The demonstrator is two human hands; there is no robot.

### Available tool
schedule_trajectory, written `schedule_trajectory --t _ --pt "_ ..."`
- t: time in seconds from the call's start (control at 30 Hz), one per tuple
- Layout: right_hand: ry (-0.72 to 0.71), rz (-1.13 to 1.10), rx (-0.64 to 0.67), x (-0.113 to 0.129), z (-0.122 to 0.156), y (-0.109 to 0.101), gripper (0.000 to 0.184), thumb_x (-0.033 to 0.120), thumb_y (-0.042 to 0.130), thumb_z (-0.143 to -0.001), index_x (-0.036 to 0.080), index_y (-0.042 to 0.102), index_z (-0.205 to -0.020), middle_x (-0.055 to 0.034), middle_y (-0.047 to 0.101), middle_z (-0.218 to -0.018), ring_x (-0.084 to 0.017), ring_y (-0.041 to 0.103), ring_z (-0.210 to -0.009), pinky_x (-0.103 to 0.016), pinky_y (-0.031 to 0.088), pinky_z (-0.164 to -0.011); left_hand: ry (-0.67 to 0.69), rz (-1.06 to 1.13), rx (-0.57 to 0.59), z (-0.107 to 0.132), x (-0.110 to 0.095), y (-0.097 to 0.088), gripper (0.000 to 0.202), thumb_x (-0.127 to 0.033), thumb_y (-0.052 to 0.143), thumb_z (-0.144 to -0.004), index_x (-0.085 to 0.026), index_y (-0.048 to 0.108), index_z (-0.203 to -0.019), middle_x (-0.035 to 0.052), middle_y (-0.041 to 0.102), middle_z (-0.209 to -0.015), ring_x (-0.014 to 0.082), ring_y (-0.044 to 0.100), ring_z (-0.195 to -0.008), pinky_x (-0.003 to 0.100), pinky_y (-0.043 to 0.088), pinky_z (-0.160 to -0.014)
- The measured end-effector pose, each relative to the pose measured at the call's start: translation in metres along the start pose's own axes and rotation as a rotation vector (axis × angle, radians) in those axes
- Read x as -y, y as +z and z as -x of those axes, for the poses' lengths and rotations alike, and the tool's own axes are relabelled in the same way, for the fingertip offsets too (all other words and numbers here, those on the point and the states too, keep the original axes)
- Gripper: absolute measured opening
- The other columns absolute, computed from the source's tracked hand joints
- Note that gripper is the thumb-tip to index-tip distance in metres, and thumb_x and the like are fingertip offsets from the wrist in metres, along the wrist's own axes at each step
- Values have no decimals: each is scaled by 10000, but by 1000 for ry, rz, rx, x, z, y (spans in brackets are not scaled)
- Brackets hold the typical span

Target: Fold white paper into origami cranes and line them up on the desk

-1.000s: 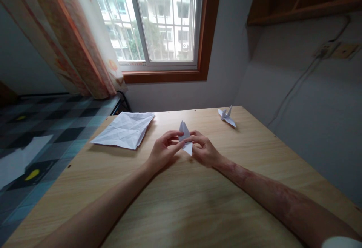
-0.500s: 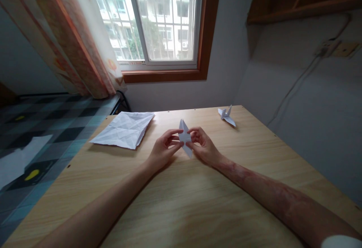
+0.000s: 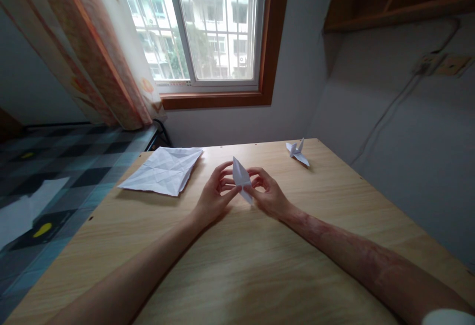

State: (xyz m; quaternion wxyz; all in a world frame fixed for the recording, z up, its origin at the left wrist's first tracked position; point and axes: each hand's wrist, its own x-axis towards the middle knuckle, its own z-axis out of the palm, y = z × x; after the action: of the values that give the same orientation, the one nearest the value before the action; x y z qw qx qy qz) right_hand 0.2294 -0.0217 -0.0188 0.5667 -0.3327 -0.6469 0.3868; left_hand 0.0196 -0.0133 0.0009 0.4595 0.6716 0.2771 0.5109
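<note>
One piece of folded white paper (image 3: 241, 172) is between your left hand (image 3: 214, 192) and your right hand (image 3: 271, 197), over the far half of the worktop (image 3: 237, 270). The fingers of both your hands are clamped on it: your left thumb presses near its lower left edge, and your right thumb lies on its lower part, close to the left one. Your forefingers are higher up, one at each side. The paper stands tilted, its long point up and leaning to your left; whether its lower tip touches the worktop, you cannot tell from here.

To your left, near the far edge, lies a stack of creased white sheets (image 3: 161, 170). On your right, close to the far right corner, sits a small folded paper crane (image 3: 297, 153), well apart from your hands. Beyond the worktop's left edge, more white paper (image 3: 15, 218) lies on a checked bed (image 3: 92, 149).
</note>
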Motion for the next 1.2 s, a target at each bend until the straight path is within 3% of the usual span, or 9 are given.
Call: schedule_trajectory --t 0.23,0.4,0.53,0.67,0.83,0.97,1.07,1.2 --pt "-28 116 -9 8 -1 -1 272 377 833 -961 268 759 -1199 -48 766 -1189 -194 705 -933 -368 584 -875 42 -81 24 0 -1 0 366 -320 843 -969 -215 699 -1288 101 727 -1315 233 788 -1105 422 687 -1008" --pt "-72 126 17 8 -2 -1 149 383 792 -993 249 800 -1058 -45 769 -1040 -208 710 -945 -358 598 -853 146 -277 -36 1 -9 1 190 -371 816 -986 -197 795 -1060 131 609 -1476 282 715 -1271 439 692 -1012" --pt "-24 40 -14 2 -3 -1 183 400 829 -970 240 809 -1057 -48 787 -1039 -202 728 -905 -370 616 -881 256 -518 -88 0 -13 3 187 -354 833 -971 -211 802 -1087 147 596 -1539 341 603 -1429 552 566 -1184" --pt "-1 1 -40 1 -1 0 222 414 844 -961 236 811 -1089 -55 801 -1067 -211 741 -937 -385 623 -923 291 -586 -84 -1 -11 3 225 -347 809 -989 -229 802 -1181 145 582 -1591 330 609 -1417 559 495 -1231" --pt "-33 31 -33 7 0 0 233 429 837 -977 246 821 -1121 -63 786 -1081 -221 729 -984 -390 606 -952 214 -570 -15 0 -12 2 189 -363 761 -1030 -263 830 -1174 89 812 -1231 299 725 -1192 494 558 -1113" --pt "-98 172 -51 12 -2 -3 209 450 824 -987 243 816 -1013 -53 708 -1015 -210 653 -944 -357 552 -868 74 -411 -24 0 -14 2 262 -456 777 -1011 -218 840 -1099 79 842 -1110 279 761 -1039 416 609 -982" --pt "-73 191 25 14 -2 -4 319 473 753 -1032 220 721 -840 -28 679 -906 -198 628 -880 -345 512 -834 -46 -215 -14 -1 -12 0 319 -488 799 -984 -176 821 -1043 79 841 -1039 253 764 -963 371 617 -912" --pt "-46 186 127 16 -1 -3 402 501 712 -1048 220 639 -769 -12 666 -830 -193 610 -824 -336 497 -800 -145 -34 43 -4 -10 -2 365 -510 848 -931 -158 801 -1016 80 838 -1008 237 760 -917 358 626 -875"
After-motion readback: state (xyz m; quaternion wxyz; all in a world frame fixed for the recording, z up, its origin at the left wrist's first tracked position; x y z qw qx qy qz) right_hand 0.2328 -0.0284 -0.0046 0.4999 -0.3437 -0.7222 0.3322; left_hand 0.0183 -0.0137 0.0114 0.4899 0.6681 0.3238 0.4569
